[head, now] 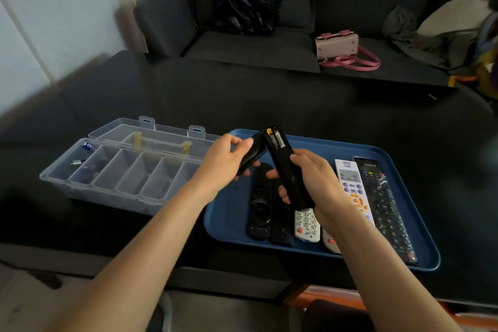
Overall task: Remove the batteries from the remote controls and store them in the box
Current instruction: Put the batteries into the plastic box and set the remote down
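Batteries [276,139] sit exposed in the open back of a black remote [287,170], mid-frame above the blue tray [229,213]. Nearest, both forearms reach up from the bottom edge. The right hand [315,183] wraps closed around the remote's lower half, tilting it so the compartment faces up, probably for easy picking. The left hand [225,162] pinches the detached cover [253,153]. Further left, the clear box [121,170] lies open, two batteries already in its end compartments.
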